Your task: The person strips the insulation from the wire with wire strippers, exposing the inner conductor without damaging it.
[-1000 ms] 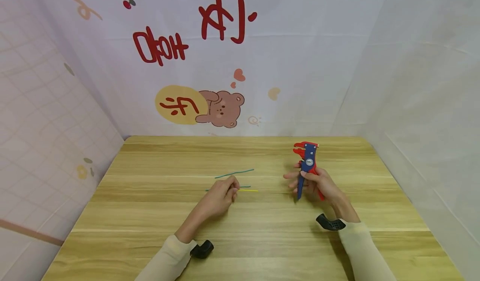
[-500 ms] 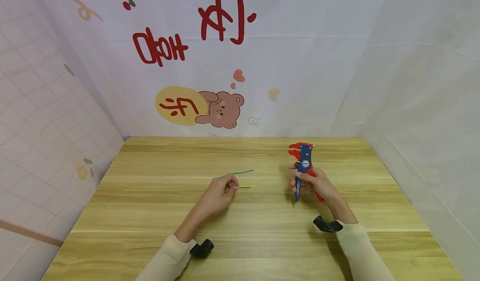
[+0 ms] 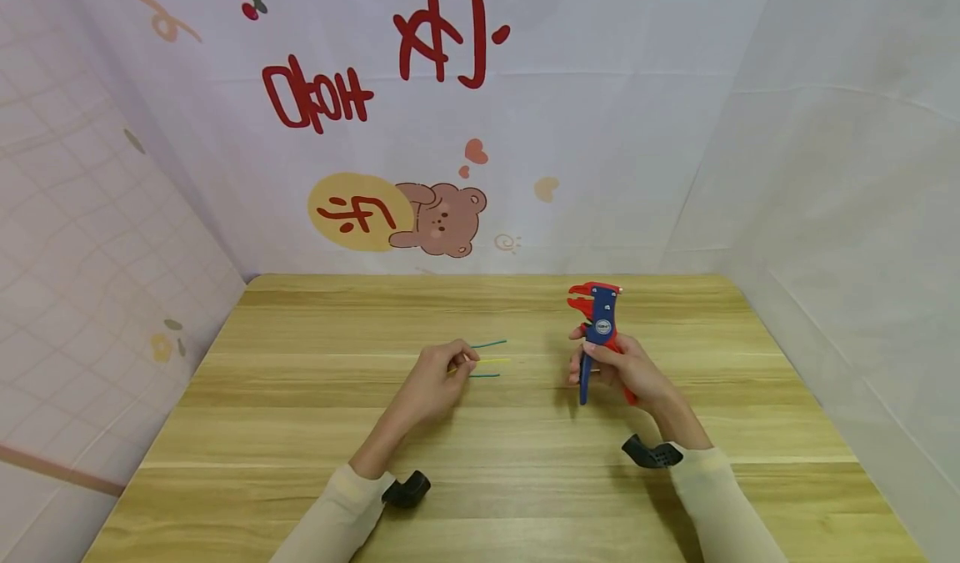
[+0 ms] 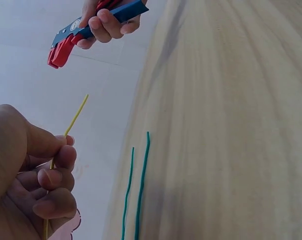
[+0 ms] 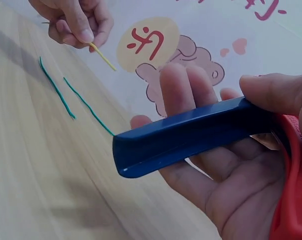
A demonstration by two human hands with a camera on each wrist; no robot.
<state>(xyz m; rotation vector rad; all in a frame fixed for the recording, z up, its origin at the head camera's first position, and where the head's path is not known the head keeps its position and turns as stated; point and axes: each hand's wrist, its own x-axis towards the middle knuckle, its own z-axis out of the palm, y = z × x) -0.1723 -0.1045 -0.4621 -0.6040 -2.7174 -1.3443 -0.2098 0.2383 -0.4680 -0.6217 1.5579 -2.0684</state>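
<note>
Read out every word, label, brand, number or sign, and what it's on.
"安", sideways in red, on the back wall.
"喜", likewise on that wall.
"乐", sideways in red, on the wall's yellow disc.
Badge on the blue-and-red tool: too small to read.
Marks on its red handle: too faint to read.

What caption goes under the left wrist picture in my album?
A left hand pinches a yellow wire; two green wires lie on the table; a right hand holds a red-and-blue tool.

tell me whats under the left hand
The table, with two green wires lying on it. The head view shows only their right ends; the left hand covers the rest, and the tabletop directly beneath.
</note>
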